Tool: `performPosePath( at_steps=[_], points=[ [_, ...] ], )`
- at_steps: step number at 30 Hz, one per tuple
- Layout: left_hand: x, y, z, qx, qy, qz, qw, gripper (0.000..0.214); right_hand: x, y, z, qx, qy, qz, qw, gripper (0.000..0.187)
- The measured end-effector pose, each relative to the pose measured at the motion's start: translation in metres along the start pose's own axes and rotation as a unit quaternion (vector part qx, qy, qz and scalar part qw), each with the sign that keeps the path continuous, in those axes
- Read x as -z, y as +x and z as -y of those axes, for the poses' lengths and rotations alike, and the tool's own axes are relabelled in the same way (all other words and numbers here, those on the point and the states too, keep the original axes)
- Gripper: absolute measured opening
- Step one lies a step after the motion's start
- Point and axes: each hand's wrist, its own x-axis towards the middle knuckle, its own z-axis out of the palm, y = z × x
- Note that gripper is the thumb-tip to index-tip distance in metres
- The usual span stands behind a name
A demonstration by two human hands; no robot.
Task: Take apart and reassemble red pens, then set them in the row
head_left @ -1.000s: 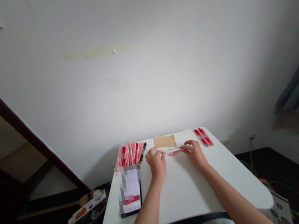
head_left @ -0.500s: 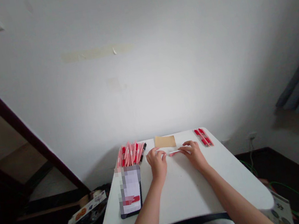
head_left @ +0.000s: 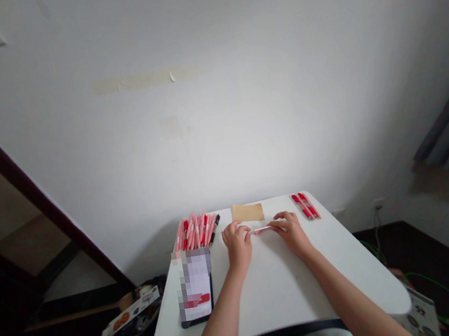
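Observation:
Between my hands, low over the white table [head_left: 276, 279], lies a slim pink-and-white pen [head_left: 262, 229], held nearly level. My right hand [head_left: 288, 230] pinches its right end between thumb and fingertips. My left hand [head_left: 237, 242] is curled with thumb and fingertips together at the pen's left end. Just behind the hands is a tan paper rectangle [head_left: 247, 212]. Several pink, red and black pens [head_left: 196, 231] lie bunched at the table's back left. Over at the back right, a few red pens [head_left: 306, 206] rest side by side.
A phone [head_left: 196, 286] lies on the table's left side, left of my left forearm. The white wall [head_left: 240, 103] rises behind the table's back edge. Boxes and clutter [head_left: 134, 313] are on the floor to the left, and a green cable [head_left: 434, 279] runs on the right.
My left hand has shifted very slightly to the right, closer to the pen's end. The pen has turned a little, while my right hand stays in place.

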Motion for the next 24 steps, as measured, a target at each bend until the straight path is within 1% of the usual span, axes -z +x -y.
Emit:
performPosePath(
  at_steps=[4,9,13,16,20,24],
  points=[
    [0.001,0.0,0.0,0.007,0.005,-0.006,1.0,0.009,-0.001,0.0,-0.002,-0.007,-0.002,0.002,1.0,0.023],
    [0.003,0.001,0.0,0.01,0.005,-0.006,1.0,0.017,-0.002,-0.001,-0.005,-0.015,-0.002,-0.005,1.0,0.022],
    [0.006,0.002,0.0,0.034,0.025,0.0,0.999,0.018,-0.003,0.0,-0.007,-0.018,-0.004,-0.013,1.0,0.023],
    [0.009,0.003,-0.001,0.053,0.055,0.003,0.997,0.017,-0.003,0.0,-0.008,-0.019,-0.007,-0.018,1.0,0.025],
    [0.015,0.003,-0.003,0.081,0.123,0.01,0.989,0.017,-0.003,0.0,-0.009,-0.024,-0.006,-0.024,0.999,0.029],
    [0.018,0.002,-0.004,0.089,0.172,0.019,0.981,0.017,-0.003,0.0,-0.01,-0.028,-0.005,-0.022,0.999,0.034]
  ],
)
